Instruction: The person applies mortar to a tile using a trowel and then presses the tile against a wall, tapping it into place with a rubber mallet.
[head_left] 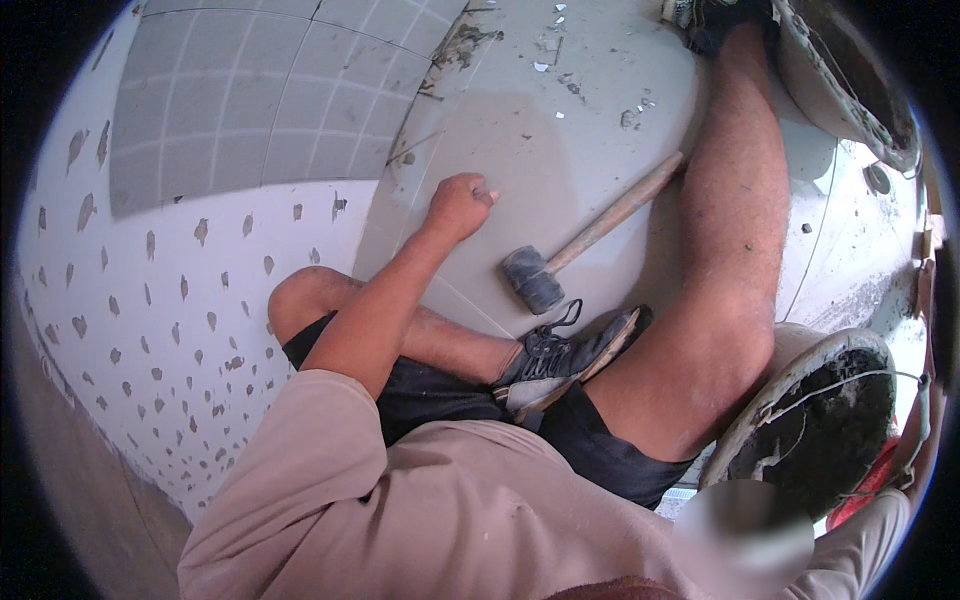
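The person's left hand [465, 205] is curled into a fist over the tiled floor [500, 140]; whether it pinches anything small, I can't tell. The right hand is out of sight, its sleeve [865, 545] running into the dark rim. One mallet [575, 248] lies on the floor below and right of that fist, its handle end close to the leg. Farther right stand two buckets, one above [815, 80], cut off, one below [735, 425]. Two shoes show, the upper one [735, 20] cropped.
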